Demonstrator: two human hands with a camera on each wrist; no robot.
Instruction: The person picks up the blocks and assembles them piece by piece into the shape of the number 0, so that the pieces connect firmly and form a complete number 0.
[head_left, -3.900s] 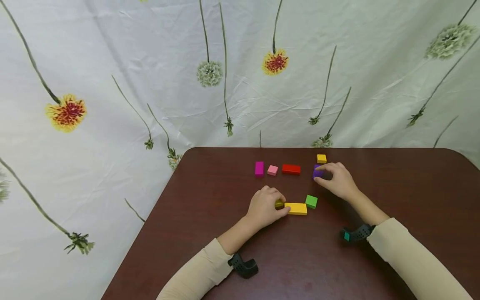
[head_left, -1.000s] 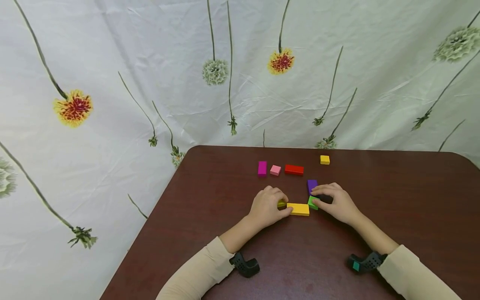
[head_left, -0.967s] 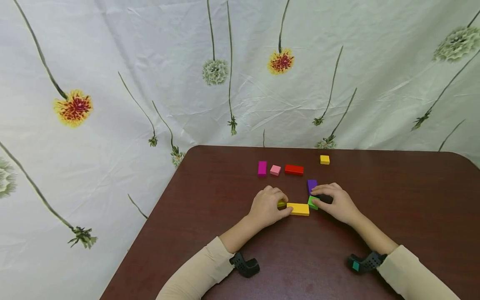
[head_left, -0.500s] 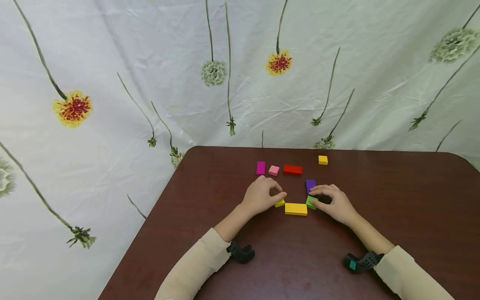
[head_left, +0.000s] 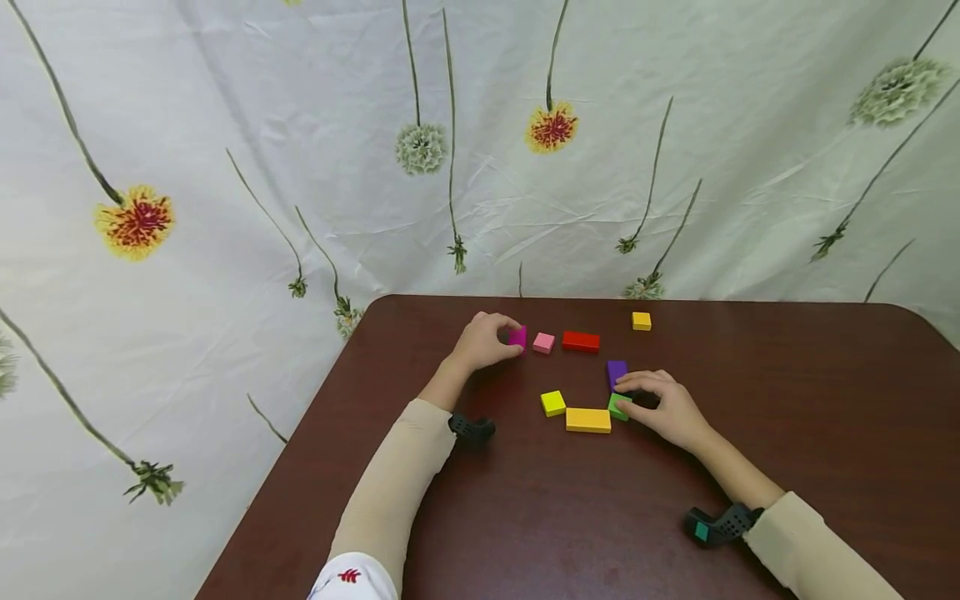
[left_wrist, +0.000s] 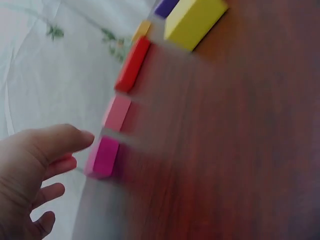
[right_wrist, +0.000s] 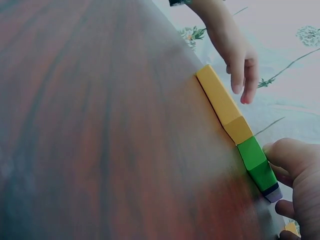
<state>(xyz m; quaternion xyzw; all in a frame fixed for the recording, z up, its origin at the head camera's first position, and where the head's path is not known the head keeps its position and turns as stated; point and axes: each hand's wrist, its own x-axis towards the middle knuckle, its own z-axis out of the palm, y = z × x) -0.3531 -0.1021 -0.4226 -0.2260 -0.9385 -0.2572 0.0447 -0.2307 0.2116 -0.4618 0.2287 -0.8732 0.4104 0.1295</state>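
Note:
My left hand (head_left: 482, 340) reaches round the magenta block (head_left: 517, 336) at the table's far left, thumb and fingers spread at its two ends. In the blurred left wrist view a small gap shows between the thumb (left_wrist: 75, 140) and that block (left_wrist: 105, 157). My right hand (head_left: 667, 410) rests at the right of two touching blocks. Its thumb is against the green block (head_left: 618, 406) and a fingertip touches the purple block (head_left: 616, 375). A long orange-yellow block (head_left: 588, 420) adjoins the green one, and a yellow block (head_left: 553, 403) sits at its left end.
A pink block (head_left: 543, 342) and a red block (head_left: 581, 342) lie right of the magenta one. Farther right, near the back edge, is a small yellow-orange block (head_left: 641, 321). The dark brown table (head_left: 540, 517) meets a flower-printed cloth (head_left: 337, 125) behind.
My left hand has left the orange-yellow and yellow blocks and moved up and left to the magenta block. My right hand earlier brought the purple block down against the green one, then stayed there.

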